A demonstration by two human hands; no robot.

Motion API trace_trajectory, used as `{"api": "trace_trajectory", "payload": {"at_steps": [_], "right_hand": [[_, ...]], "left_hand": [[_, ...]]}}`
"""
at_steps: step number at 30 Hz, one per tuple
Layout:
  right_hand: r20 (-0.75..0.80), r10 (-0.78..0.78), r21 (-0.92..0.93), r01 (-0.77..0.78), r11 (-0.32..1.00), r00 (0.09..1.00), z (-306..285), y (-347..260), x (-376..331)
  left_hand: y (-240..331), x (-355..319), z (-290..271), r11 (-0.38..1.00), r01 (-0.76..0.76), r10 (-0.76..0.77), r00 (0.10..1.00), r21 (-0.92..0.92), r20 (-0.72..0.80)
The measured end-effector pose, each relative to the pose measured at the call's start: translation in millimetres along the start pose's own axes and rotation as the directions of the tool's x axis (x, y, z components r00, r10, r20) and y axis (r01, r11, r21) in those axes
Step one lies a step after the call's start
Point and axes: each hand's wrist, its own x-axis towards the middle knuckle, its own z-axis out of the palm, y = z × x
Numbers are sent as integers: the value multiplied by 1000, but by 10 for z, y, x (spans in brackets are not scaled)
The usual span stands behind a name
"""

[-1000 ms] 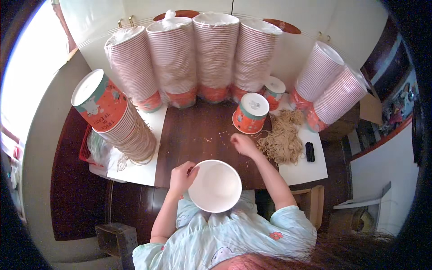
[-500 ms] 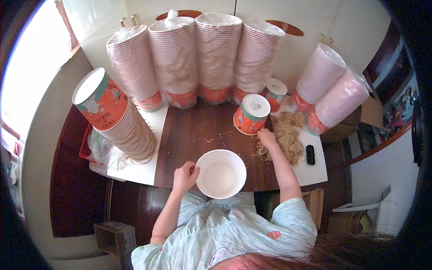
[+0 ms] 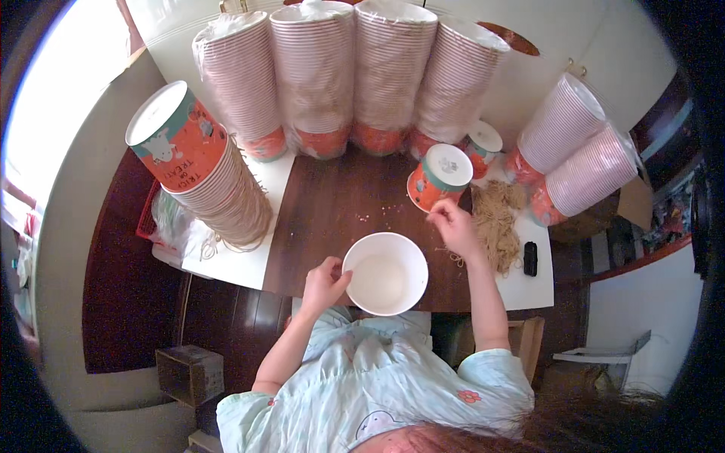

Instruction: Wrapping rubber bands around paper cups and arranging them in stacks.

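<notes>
In a pale green shirt (image 3: 340, 377), the person sits at the near edge of a table (image 3: 325, 204) with a dark brown middle and white ends. I have the left hand (image 3: 326, 285) gripping a white-lined paper tub (image 3: 385, 273) by the left side of its rim, and the tub, mouth up, overlaps the table's near edge. The right hand (image 3: 450, 223), its fingers bent, is just in front of an upturned orange-and-green tub (image 3: 439, 180); I cannot tell whether those fingers pinch a strand. To its right, I see a heap of tan string (image 3: 497, 230) beside a small black object (image 3: 531, 259). Pale crumbs (image 3: 371, 217) dot the brown surface. On the left stands an upturned stack of nested tubs (image 3: 198, 162), tan string hanging along it. Behind the upturned tub I make out a smaller tub (image 3: 484, 145). Farther off, four tall tub stacks in clear plastic (image 3: 313, 83) line the back, two more stacks (image 3: 563, 130) stand at right, and a pale cupboard (image 3: 619, 49) rises behind them.
</notes>
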Motion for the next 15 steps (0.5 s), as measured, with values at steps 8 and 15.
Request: {"api": "trace_trajectory", "payload": {"at_steps": [8,15], "right_hand": [[362,-180,-102,231,968,915,942,-248,-294],[427,-139,-183,236,954,894,1208,-156,-327]], "left_hand": [[-157,-93,86,946,8,9,999,-325,52],[-211,-158,163,922,69,-35,995,-381,96]]}}
